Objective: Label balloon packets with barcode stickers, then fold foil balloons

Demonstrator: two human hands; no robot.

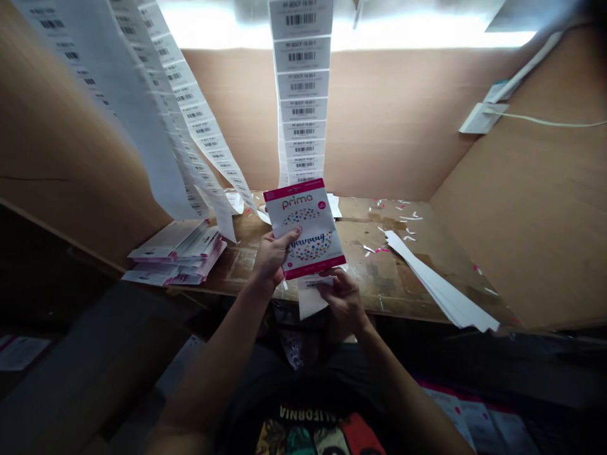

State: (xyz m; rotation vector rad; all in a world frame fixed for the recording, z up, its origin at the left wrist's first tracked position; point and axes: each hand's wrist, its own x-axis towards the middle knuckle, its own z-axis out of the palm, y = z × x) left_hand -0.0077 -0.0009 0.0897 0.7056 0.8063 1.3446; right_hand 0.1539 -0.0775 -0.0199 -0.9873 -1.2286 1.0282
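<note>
A flat white packet (308, 218) with pink bands, the word "prima" and a dotted "birthday" design is held up over the table's front edge. My left hand (274, 256) is closed on its left side, thumb across the front. Just below the packet's lower edge, my right hand (342, 294) pinches a white barcode label (313, 282). White paper (310, 303) hangs beneath that label. The right fingertips are close to the packet's bottom edge; whether they touch it I cannot tell.
Long barcode label strips (303, 85) hang in the middle, and more label strips (199, 126) hang at left. Stacked packets (177, 253) lie on the wooden table (365, 278). White paper strips (436, 281) and scraps lie at right. A power socket (482, 118) is on the cardboard wall.
</note>
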